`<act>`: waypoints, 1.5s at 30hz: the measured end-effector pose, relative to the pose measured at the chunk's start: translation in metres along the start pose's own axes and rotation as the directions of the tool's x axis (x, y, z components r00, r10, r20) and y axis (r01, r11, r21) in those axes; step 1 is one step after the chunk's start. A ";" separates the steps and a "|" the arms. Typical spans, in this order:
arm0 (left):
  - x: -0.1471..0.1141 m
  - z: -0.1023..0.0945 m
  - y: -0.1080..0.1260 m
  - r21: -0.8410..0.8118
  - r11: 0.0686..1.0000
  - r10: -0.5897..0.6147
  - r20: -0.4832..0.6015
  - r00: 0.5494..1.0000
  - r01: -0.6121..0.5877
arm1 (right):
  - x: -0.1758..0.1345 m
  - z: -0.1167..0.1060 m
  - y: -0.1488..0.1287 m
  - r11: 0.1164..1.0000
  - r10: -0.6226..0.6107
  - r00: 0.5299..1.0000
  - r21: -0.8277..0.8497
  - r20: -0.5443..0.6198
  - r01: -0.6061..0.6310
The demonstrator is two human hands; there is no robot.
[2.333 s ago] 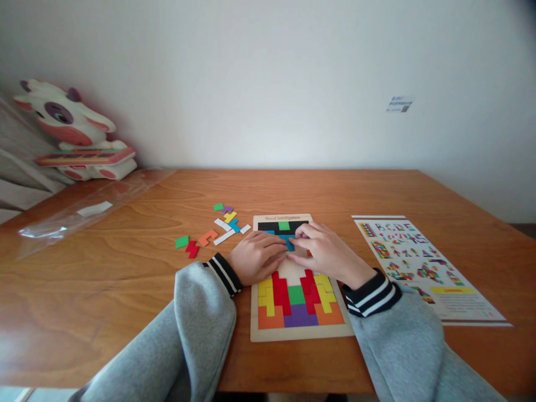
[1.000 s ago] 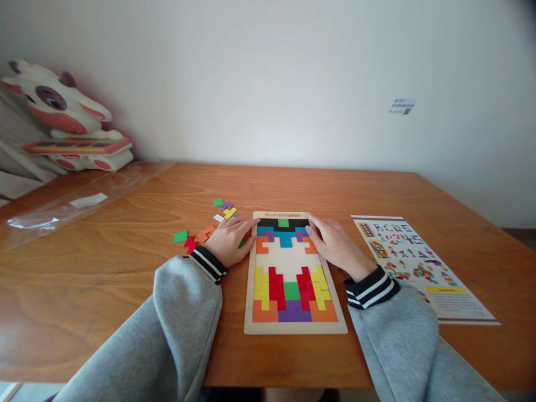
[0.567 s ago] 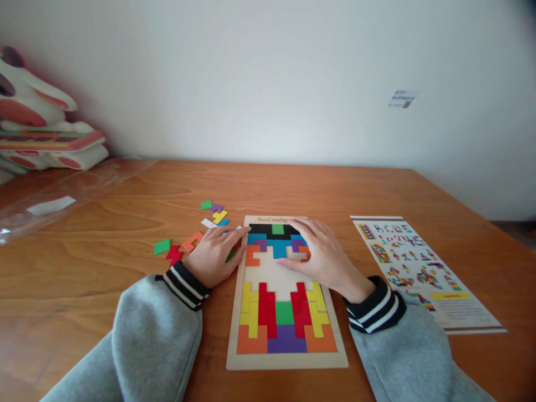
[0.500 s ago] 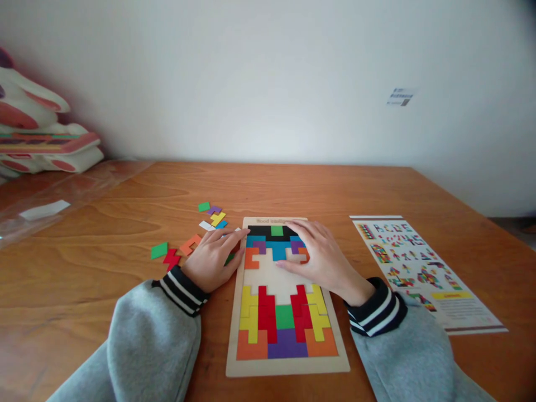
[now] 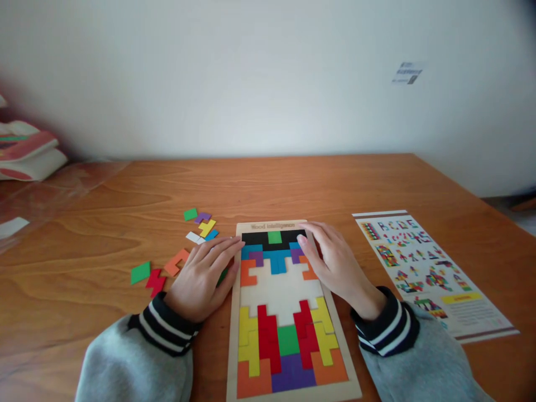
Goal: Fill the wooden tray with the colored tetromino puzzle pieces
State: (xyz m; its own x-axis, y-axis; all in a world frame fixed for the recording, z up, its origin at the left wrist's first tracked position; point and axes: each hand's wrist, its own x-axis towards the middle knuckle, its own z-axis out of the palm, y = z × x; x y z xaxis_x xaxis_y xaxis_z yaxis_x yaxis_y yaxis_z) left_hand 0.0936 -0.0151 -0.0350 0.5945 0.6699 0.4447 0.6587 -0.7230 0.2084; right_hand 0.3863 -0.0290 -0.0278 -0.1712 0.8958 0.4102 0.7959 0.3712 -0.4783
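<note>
A wooden puzzle board [image 5: 293,225] lies in front of me, coloured pieces filling its upper and lower parts around a bare middle. My left hand [image 5: 205,273] rests at its left edge, fingers stretched out, with part of a dark green piece [image 5: 223,276] showing beneath it. Over the upper right edge is my right hand [image 5: 335,262], its thumb apart from the fingers and nothing held. Near its thumb are the black pieces [image 5: 251,240] and a purple piece [image 5: 296,255]. Red pieces [image 5: 268,340] and a green square [image 5: 288,340] sit lower on the board.
Loose pieces lie left of the board, among them a green one [image 5: 140,272], a red one [image 5: 156,282], an orange one [image 5: 176,261] and a yellow one [image 5: 206,228]. A printed pattern sheet [image 5: 419,262] is at the right. Clear plastic [image 5: 79,181] and a toy [image 5: 29,148] stand far left.
My right hand has drawn back from the board's middle to its right edge, uncovering more pieces. My left hand stays by the left edge. The view has shifted slightly.
</note>
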 end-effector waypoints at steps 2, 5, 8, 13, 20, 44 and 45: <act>0.001 -0.002 0.000 -0.016 1.000 0.006 -0.011 1.000 -0.006 | 0.001 0.001 0.006 0.999 0.035 0.999 0.016 0.004 -0.035; 0.002 -0.005 0.000 -0.050 0.998 0.034 -0.045 0.998 -0.036 | 0.002 0.000 0.013 0.996 0.076 0.997 0.035 -0.011 -0.076; 0.004 -0.007 0.001 -0.076 0.995 0.055 -0.045 0.997 -0.059 | 0.003 -0.002 0.017 0.996 0.083 0.997 0.042 -0.003 -0.082; 0.006 -0.008 0.003 -0.092 0.991 0.098 -0.044 0.994 -0.102 | 0.002 -0.001 0.019 1.000 0.027 0.998 -0.008 0.063 -0.027; 0.002 -0.012 0.006 -0.104 0.981 0.151 -0.112 0.982 -0.163 | -0.002 -0.003 0.016 0.997 0.020 1.000 0.069 -0.012 -0.019; -0.087 -0.018 0.115 -0.100 0.994 0.044 0.053 0.998 -0.039 | -0.140 -0.032 -0.074 0.979 -0.198 0.977 -0.032 0.080 0.201; -0.089 -0.020 0.116 -0.102 0.994 0.038 0.054 0.998 -0.033 | -0.141 -0.031 -0.075 0.977 -0.207 0.976 -0.035 0.075 0.210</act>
State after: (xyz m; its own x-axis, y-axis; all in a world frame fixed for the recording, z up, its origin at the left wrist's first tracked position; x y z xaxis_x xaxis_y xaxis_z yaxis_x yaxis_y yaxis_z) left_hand 0.1081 -0.1625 -0.0334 0.6434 0.6499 0.4045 0.5884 -0.7579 0.2818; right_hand 0.3692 -0.1906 -0.0253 -0.3750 0.8156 0.4407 0.7623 0.5418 -0.3540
